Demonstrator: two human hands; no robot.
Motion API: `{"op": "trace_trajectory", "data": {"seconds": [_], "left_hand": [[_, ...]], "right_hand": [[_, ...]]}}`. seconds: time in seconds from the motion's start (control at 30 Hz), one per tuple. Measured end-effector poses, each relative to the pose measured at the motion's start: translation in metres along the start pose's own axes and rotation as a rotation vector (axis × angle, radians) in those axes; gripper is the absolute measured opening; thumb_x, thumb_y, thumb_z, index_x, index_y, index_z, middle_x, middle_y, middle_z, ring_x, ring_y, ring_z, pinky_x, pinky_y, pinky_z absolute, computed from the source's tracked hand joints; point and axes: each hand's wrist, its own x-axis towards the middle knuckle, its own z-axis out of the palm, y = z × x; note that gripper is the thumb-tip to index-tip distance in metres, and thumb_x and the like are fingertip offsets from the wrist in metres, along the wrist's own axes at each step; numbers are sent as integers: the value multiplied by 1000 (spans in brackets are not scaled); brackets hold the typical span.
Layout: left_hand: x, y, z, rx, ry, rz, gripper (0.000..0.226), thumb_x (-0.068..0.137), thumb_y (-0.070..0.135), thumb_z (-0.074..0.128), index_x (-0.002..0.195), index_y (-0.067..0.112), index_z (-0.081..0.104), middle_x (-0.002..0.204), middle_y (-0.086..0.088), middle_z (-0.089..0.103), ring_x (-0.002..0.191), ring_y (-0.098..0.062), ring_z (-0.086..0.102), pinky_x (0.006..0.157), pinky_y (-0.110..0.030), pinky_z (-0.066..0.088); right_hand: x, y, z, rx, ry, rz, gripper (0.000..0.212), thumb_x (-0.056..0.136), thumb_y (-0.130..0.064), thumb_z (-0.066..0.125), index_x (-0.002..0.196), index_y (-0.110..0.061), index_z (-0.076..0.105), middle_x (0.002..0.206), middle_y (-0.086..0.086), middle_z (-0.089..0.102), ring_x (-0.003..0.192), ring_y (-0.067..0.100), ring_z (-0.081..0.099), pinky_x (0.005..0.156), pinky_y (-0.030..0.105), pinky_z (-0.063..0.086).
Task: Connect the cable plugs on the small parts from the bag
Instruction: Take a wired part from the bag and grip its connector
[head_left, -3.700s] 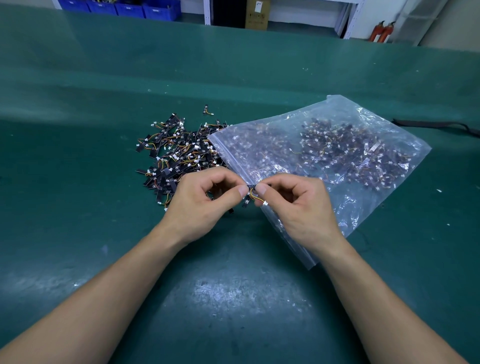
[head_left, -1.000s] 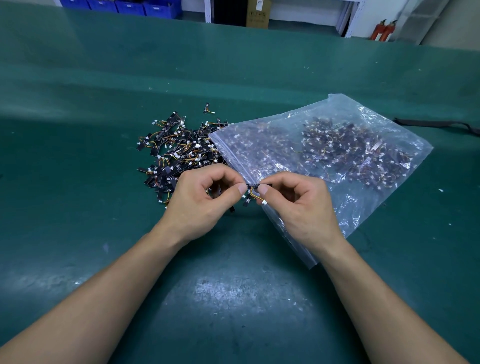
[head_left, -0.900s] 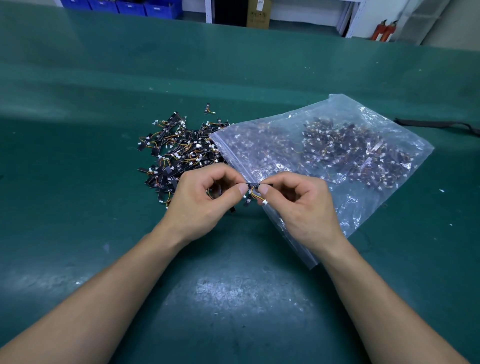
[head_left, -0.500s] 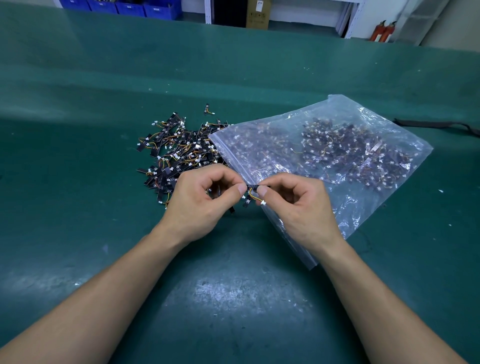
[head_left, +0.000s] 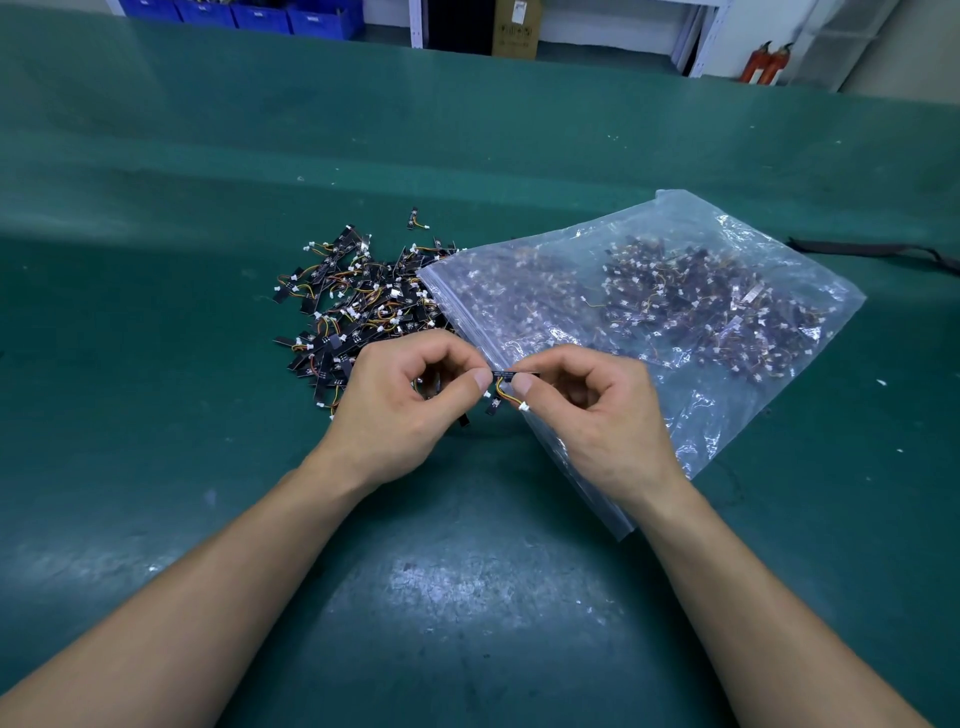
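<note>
Between my two hands I hold one small black strip part (head_left: 503, 374) with a short orange-yellow wire and a white plug (head_left: 523, 408) hanging below it. My left hand (head_left: 402, 402) pinches its left end with thumb and forefinger. My right hand (head_left: 592, 410) pinches its right end the same way. A clear zip bag (head_left: 649, 312) holding many such parts lies behind my right hand. A loose pile of the same parts (head_left: 353, 306) sits on the green table (head_left: 156, 364) to the left of the bag's mouth.
One stray part (head_left: 414, 219) lies apart beyond the pile. A black strap (head_left: 872, 250) lies at the table's right edge. Blue bins (head_left: 244, 15), a cardboard box (head_left: 514, 28) and red extinguishers (head_left: 766, 62) stand past the far edge.
Almost nothing has moved. Both hands stay pinched on the same part in the same place, and my right fingers have shifted slightly along it.
</note>
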Motion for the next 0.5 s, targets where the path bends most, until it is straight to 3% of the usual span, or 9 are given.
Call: {"op": "trace_trajectory", "data": {"seconds": [0.07, 0.17, 0.4, 0.5], "left_hand": [[0, 0, 0, -3, 7, -2, 14, 86, 17, 68, 76, 27, 67, 70, 2, 65, 64, -18, 56, 63, -33, 46], [0, 0, 0, -11, 2, -11, 13, 86, 18, 68, 76, 27, 68, 70, 3, 65, 63, -13, 54, 62, -32, 46], [0, 0, -1, -20, -17, -16, 10, 86, 19, 66, 78, 24, 68, 72, 0, 66, 67, -26, 56, 64, -39, 47], [0, 0, 0, -13, -5, -10, 11, 86, 19, 67, 76, 24, 68, 70, 1, 65, 65, -24, 56, 62, -39, 46]], "right_hand": [[0, 0, 0, 7, -3, -2, 7, 84, -24, 71, 82, -20, 77, 75, 6, 73, 66, 38, 61, 61, 49, 49], [0, -1, 0, -15, -5, -15, 9, 85, -24, 70, 78, -22, 76, 71, 4, 71, 63, 33, 57, 59, 42, 45], [1, -1, 0, -37, -11, -24, 11, 86, -23, 69, 77, -23, 75, 67, -7, 72, 62, 32, 58, 58, 35, 46], [1, 0, 0, -30, -5, -22, 10, 86, -23, 70, 77, -22, 75, 66, -1, 71, 59, 30, 55, 55, 35, 44]]}}
